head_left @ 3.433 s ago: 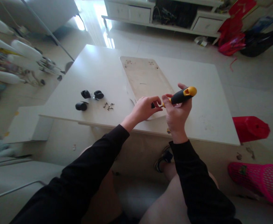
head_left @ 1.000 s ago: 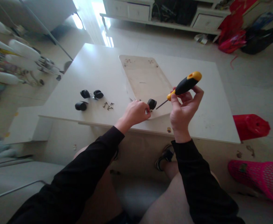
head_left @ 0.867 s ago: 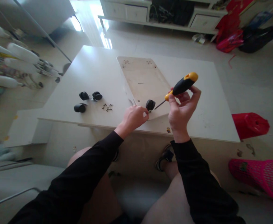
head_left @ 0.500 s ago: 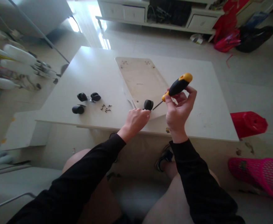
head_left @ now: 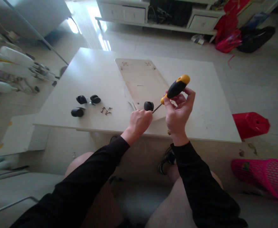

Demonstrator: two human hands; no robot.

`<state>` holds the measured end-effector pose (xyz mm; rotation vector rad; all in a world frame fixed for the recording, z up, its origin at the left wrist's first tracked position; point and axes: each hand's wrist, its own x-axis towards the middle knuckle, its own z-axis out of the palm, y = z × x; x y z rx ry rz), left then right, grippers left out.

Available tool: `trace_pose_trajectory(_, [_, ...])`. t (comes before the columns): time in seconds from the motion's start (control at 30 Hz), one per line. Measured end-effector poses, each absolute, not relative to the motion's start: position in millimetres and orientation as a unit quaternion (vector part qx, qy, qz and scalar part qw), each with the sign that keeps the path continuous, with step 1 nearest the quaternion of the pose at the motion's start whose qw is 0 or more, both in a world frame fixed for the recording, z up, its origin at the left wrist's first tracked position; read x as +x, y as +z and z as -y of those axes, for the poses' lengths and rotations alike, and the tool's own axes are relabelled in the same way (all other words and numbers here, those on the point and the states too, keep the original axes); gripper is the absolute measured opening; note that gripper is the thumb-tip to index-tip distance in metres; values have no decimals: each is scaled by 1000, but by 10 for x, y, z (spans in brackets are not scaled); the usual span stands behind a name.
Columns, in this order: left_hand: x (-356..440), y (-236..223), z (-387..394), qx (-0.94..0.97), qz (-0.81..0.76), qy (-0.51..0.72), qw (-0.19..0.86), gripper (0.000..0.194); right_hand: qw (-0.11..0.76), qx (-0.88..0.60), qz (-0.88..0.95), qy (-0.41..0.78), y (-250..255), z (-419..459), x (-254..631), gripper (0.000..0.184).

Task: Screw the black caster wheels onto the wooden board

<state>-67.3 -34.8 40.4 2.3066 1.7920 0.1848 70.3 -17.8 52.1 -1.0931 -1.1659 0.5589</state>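
Note:
A black caster wheel [head_left: 148, 106] stands on the near corner of a pale rounded board [head_left: 141, 74] lying on the white table. My left hand [head_left: 141, 120] is closed right beside the caster's base. Its fingertips are pressed together, and what they pinch is hidden. In my right hand [head_left: 178, 115] is a yellow and black screwdriver [head_left: 176, 88], tilted, with its thin shaft pointing down to the left. Its tip reaches my left fingertips at the caster's base. Several small dark screws [head_left: 106, 110] lie loose to the left, near more black casters [head_left: 77, 111].
The white table [head_left: 212, 107] has its front edge just before my knees. A red bin [head_left: 251, 125] and a pink mesh basket [head_left: 262, 177] are on the floor at right. A white cabinet [head_left: 134, 14] stands beyond the table. Bags [head_left: 256, 39] lie at the back right.
The screwdriver's tip has come down and left to my left fingertips, closing a small gap. My left hand has curled slightly tighter by the caster. The whole view has shifted slightly.

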Motion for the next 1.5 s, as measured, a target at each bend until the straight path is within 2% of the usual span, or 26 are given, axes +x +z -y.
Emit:
trace_pose_trajectory(0.67, [-624,383,353,776,-615,75,117,38,658,-488,519,244,539,183,724,48])
trace_pose_trajectory(1.03, [-610,512,363,778,-617,25,119,38,662,-482,522,238,514,175,715,48])
trace_pose_trajectory(1.5, [-628,503,411,763,-633,49,123,39,658,-484,530,228,505,162,733,49])
